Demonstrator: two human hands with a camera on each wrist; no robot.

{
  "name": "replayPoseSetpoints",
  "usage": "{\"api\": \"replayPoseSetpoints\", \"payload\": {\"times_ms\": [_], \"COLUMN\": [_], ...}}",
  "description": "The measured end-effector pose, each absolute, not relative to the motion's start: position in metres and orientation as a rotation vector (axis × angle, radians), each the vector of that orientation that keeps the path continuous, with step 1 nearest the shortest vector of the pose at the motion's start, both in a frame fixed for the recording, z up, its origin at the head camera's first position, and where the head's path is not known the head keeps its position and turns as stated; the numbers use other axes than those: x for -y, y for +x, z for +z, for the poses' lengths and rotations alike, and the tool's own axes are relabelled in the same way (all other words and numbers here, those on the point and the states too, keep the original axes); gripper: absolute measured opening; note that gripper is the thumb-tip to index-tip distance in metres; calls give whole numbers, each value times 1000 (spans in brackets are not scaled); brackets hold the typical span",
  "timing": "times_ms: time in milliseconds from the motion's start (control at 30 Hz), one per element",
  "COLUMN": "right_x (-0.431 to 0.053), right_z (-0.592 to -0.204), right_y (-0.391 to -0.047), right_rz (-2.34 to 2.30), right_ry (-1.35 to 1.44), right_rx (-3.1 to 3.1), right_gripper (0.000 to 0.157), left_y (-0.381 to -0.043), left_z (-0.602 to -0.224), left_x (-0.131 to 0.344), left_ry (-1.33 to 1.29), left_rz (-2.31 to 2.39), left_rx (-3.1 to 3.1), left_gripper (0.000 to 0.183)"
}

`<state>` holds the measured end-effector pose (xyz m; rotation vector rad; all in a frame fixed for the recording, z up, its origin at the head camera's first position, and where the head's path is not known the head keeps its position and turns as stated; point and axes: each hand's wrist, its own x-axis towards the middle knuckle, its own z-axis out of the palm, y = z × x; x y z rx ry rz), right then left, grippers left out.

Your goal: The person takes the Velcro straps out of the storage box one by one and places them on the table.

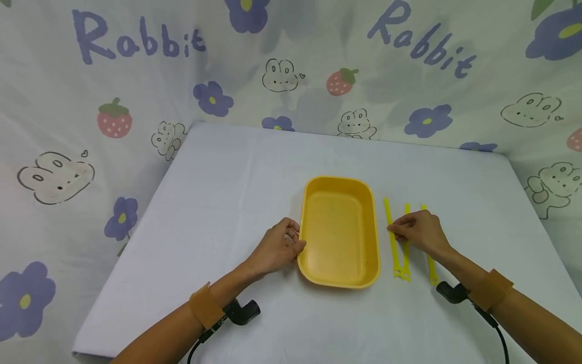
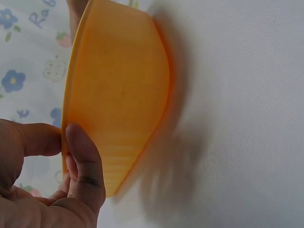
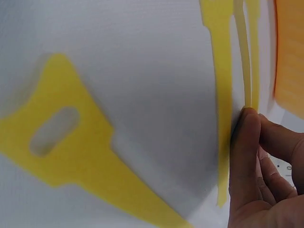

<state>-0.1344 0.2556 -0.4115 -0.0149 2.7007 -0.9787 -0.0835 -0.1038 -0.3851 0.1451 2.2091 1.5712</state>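
My left hand [image 1: 275,247] pinches the left rim of an empty yellow plastic tray [image 1: 338,232], a deep rounded rectangle. In the left wrist view, thumb and fingers sit on either side of the tray's rim [image 2: 71,99]. To the tray's right, my right hand [image 1: 423,232] pinches a flat yellow strap [image 1: 394,258] partway along its length. A second yellow strap [image 1: 406,260] lies close beside it, partly behind the fingers. Under the right wrist is a third strap [image 1: 432,268]; its wide, slotted head [image 3: 85,133] shows large in the right wrist view.
A white-covered table [image 1: 204,202] carries all of this. Behind and beside it hangs a printed cloth [image 1: 291,40] with rabbits, flowers and strawberries. Each wrist wears a brown band with a small black camera [image 1: 243,312] and a cable.
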Motion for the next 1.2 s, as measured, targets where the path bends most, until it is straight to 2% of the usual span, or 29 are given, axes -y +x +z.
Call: {"api": "replayPoseSetpoints", "payload": {"times_ms": [1200], "right_x": [-253], "right_z": [-411], "right_y": [-139], "right_rz": [-936], "right_ry": [15], "right_rx": [-2648], "right_gripper": [32], "left_y": [-85], "left_z": [-385], "left_x": [104], "left_ry": [152], "left_rz": [1564], "left_rx": [-2209], "left_gripper": [34]}}
